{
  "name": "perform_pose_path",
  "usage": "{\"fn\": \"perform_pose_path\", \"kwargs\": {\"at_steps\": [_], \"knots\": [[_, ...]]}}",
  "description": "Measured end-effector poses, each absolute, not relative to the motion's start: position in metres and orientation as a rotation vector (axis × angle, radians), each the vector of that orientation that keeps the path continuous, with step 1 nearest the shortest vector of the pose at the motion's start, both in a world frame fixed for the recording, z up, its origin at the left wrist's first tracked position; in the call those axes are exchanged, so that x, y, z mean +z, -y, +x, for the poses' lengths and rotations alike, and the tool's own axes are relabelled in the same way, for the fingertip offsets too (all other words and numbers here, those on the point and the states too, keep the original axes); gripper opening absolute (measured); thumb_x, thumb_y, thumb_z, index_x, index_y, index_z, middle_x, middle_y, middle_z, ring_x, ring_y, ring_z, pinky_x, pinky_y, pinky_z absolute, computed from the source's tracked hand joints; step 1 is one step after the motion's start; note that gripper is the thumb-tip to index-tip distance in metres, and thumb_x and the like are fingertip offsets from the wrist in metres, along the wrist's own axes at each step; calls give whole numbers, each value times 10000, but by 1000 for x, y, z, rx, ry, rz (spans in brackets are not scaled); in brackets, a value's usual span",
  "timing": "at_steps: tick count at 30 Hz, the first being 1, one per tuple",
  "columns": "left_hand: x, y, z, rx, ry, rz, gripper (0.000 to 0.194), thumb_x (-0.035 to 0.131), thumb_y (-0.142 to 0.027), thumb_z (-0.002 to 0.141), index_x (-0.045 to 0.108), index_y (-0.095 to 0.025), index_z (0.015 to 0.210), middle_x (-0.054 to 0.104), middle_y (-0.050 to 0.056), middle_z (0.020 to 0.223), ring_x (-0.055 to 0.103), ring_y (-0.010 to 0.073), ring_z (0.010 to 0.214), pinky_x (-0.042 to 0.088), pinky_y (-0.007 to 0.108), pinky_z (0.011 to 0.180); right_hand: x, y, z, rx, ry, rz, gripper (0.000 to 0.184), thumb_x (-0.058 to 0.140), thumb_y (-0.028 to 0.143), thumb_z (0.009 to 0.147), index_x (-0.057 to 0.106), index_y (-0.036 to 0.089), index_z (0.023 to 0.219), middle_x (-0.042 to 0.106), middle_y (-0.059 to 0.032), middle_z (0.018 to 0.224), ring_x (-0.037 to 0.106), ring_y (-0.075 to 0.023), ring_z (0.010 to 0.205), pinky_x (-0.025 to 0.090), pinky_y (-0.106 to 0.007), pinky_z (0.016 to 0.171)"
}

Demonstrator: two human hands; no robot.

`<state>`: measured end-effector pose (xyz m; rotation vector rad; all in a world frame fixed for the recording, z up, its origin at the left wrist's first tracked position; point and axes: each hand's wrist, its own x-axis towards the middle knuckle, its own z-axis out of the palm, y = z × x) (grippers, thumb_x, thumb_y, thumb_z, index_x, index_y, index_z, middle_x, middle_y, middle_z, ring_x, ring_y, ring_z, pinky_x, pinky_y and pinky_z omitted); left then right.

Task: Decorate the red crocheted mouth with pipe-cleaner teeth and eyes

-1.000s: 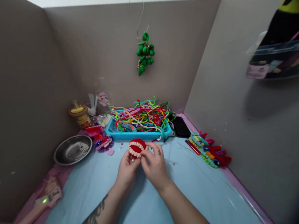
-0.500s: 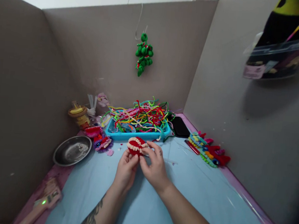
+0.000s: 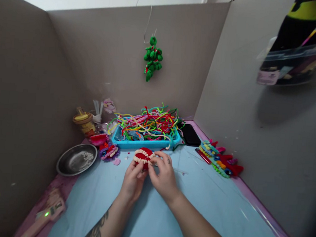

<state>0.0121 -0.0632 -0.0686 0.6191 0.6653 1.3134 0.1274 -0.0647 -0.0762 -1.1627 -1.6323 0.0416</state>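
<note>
Between both hands, over the middle of the table, is a small red crochet piece (image 3: pixel 143 156) with cream ruffled edging that looks like a mouth. My left hand (image 3: pixel 134 179) grips its lower left side, thumb on the front. My right hand (image 3: pixel 164 174) pinches the right edge with thumb and fingertips. A thin, needle-like shaft (image 3: pixel 179 171) sticks out to the right behind my right fingers; its other end is hidden, and I cannot tell whether it is held or lies on the table.
Behind the hands stands a blue tray (image 3: pixel 133 144) heaped with yarn strands. Left are a metal bowl (image 3: pixel 71 161) with small white bits, colourful crochet pieces (image 3: pixel 108 151) and a pink glue gun (image 3: pixel 46 217). Right lie a black phone (image 3: pixel 190 135), a red tool (image 3: pixel 203 156) and more crochet pieces (image 3: pixel 218 158).
My left thumb has moved up onto the cream edging, and the red piece has tipped slightly. My right hand has barely moved. The whole view has shifted a little.
</note>
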Motion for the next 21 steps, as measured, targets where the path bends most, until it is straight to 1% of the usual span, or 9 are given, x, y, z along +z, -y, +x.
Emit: {"fn": "perform_pose_path", "kwargs": {"at_steps": [4,12,18,21], "knots": [[-70,63,12,1324,-700,636,303,686,-260,723,628,-193,1013,663,66,1051,606,186,982,474,283,817,-76,64,127,27,1675,-1143,100,523,151,815,589,200,871,551,-93,1017,510,-228,1004,430,-432,902],[-71,64,13,1308,-757,693,272,695,-259,717,659,-160,967,689,85,1008,619,202,969,475,283,807,-78,64,126,21,1664,-1128,78,532,151,813,587,201,837,532,-84,1001,503,-221,980,437,-422,888],[-73,63,13,1319,-785,687,332,702,-274,708,643,-145,1008,680,101,1042,618,216,984,479,300,825,-77,67,119,-1,1626,-1155,111,521,131,815,599,197,857,529,-88,988,492,-224,968,450,-422,870],[-74,62,12,1314,-772,693,294,684,-279,732,646,-145,991,681,96,1025,616,205,978,484,294,820,-78,66,116,-5,1608,-1179,112,524,138,819,608,195,866,534,-89,975,496,-223,954,450,-422,869]]}}
